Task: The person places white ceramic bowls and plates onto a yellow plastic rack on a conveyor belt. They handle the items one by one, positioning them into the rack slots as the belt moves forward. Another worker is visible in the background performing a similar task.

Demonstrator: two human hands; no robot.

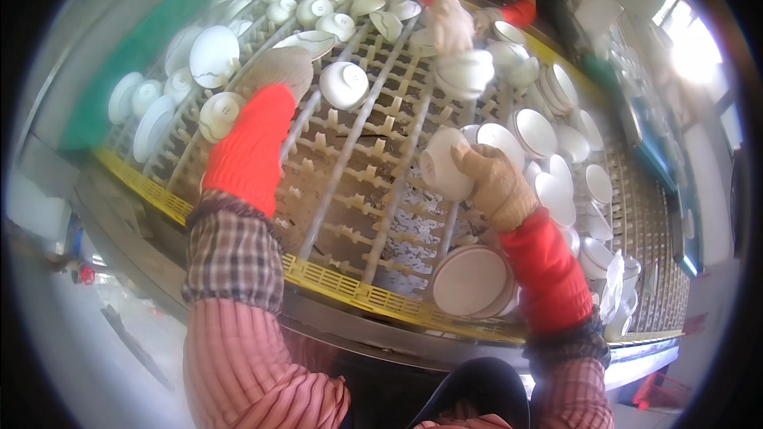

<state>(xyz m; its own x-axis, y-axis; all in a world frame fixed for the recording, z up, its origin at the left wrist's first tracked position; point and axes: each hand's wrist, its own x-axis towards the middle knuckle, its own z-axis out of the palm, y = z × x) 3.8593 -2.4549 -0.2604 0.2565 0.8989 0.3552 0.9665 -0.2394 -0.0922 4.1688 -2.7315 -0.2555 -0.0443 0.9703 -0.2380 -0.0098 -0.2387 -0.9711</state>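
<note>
My left hand (280, 71), in a pale glove with a long red cuff, is at a white plate (307, 43) with a dark line on it; its fingers are partly hidden, so I cannot tell if it grips the plate. An upturned white bowl (344, 85) lies just right of that hand. My right hand (495, 182), in a tan glove, holds a white bowl (444, 164) by its edge, thumb and fingers on it. Beyond and beside this hand stand many white bowls (535, 133). Larger round dishes (471, 280) lean together near the front edge.
The pegged conveyor belt (381, 146) has yellow edging (357, 292). White plates and bowls stand on its left, beside a green curtain (137, 65). Across the belt, a co-worker's gloved hand (451, 27) holds white bowls (465, 74); the other hand is near more bowls.
</note>
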